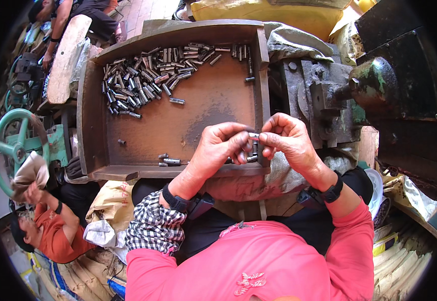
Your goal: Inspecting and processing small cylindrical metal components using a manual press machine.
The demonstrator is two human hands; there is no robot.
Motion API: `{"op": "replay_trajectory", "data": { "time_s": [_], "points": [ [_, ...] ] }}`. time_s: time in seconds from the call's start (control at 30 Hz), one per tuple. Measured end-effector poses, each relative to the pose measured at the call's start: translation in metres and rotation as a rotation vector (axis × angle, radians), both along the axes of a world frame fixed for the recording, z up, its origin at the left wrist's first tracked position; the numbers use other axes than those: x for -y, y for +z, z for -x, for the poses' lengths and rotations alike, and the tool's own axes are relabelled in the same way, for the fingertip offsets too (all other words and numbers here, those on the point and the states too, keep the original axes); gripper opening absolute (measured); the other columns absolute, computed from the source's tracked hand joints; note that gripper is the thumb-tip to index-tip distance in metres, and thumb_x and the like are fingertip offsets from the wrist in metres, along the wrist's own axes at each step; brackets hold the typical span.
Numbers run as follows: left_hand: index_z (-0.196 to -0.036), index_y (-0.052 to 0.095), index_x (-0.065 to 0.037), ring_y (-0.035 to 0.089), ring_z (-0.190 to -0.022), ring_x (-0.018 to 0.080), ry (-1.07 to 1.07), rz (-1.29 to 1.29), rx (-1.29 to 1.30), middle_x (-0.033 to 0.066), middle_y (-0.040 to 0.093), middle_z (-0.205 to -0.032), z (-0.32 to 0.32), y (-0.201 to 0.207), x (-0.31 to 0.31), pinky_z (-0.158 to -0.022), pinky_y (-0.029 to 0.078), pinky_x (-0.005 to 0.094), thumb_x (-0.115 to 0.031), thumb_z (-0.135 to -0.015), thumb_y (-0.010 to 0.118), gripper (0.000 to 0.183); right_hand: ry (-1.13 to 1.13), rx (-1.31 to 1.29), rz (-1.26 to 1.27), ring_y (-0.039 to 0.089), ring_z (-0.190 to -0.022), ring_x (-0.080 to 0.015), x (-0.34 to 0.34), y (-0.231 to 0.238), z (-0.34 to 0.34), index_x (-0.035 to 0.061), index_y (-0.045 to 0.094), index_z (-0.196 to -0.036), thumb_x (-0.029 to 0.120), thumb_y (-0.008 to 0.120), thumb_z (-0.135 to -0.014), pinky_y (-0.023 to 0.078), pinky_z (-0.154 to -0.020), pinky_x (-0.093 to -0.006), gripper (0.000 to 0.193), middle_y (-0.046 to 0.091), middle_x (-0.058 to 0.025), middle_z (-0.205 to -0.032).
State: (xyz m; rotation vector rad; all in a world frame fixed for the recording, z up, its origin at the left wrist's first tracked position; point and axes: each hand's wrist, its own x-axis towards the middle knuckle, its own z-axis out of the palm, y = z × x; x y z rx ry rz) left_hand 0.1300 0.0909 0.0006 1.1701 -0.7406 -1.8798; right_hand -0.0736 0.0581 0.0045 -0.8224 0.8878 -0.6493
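left hand [222, 146] fingers closed, pinching small metal cylinders [253, 146]; right hand [287, 138] fingers closed on same cylinders from opposite side. both hands meet above near right corner of rusty metal tray [92, 120]. pile of similar metal cylinders [148, 80] at tray's far left; few loose ones [168, 161] at near edge. dark machine [329, 100] just right of tray. green handwheel [12, 145] far left.

To your left stands a green handwheel [12, 143] on an old machine, with a person in an orange shirt [52, 233] crouched near it over sacks [110, 205] on the floor. On your right sits a dark, rusted iron machine [384, 95], and a yellow sack [273, 15] lies at the far side in bright daylight.
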Motion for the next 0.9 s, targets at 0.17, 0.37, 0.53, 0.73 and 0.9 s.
{"op": "replay_trajectory", "data": {
  "time_s": [0.17,0.37,0.53,0.73,0.9],
  "points": [
    [-0.106,0.056,-0.001,0.056,-0.059,0.0048,-0.403,0.025,-0.123,0.0044,0.063,-0.081,-0.003,0.019,-0.001,-0.048,0.045,0.0176,-0.008,-0.083,0.065,0.026,0.293,0.182,-0.264,0.062,-0.055,-0.0131,0.005,0.014,0.006,-0.0024,0.047,-0.111,0.003,0.068,-0.079,0.05,-0.049,-0.0217,0.038,0.062,-0.0076,-0.074],
    [-0.115,0.049,0.0,0.059,-0.09,0.0189,-0.561,0.598,0.119,0.0107,0.061,-0.101,-0.003,0.014,0.004,-0.082,0.047,0.0327,-0.017,-0.09,0.056,0.031,0.37,0.061,-0.084,0.064,-0.06,-0.0155,0.004,0.017,-0.003,-0.0055,0.042,-0.12,0.006,0.068,-0.08,0.052,-0.051,-0.0244,0.049,0.063,-0.0123,-0.081],
    [-0.109,0.05,-0.003,0.058,-0.066,0.0113,-0.397,0.007,0.149,0.0046,0.06,-0.084,-0.024,0.031,0.007,-0.058,0.049,0.0279,-0.017,-0.092,0.05,0.022,0.316,-0.293,0.198,0.063,-0.059,-0.0144,0.033,0.016,-0.015,-0.0022,0.054,-0.104,0.014,0.065,-0.084,0.05,-0.051,-0.0249,0.028,0.064,-0.0112,-0.076],
    [-0.101,0.052,0.002,0.062,-0.077,0.0355,-0.488,0.5,0.737,0.0193,0.061,-0.084,-0.035,0.002,0.002,-0.071,0.048,0.0403,-0.012,-0.074,0.057,0.031,0.333,-1.059,1.399,0.065,-0.068,-0.0322,0.073,0.009,-0.055,0.0001,0.056,-0.087,0.007,0.059,-0.077,0.052,-0.06,-0.0399,0.013,0.061,-0.0182,-0.077],
    [-0.089,0.058,0.002,0.061,-0.084,0.0393,-0.659,0.584,0.953,0.0225,0.062,-0.084,-0.03,-0.004,0.0,-0.071,0.048,0.0442,-0.021,-0.073,0.069,0.03,0.412,-1.606,1.615,0.067,-0.069,-0.0202,0.113,-0.013,-0.09,0.0037,0.063,-0.081,0.007,0.058,-0.072,0.053,-0.053,-0.0309,0.011,0.064,-0.0114,-0.079]
  ]
}}
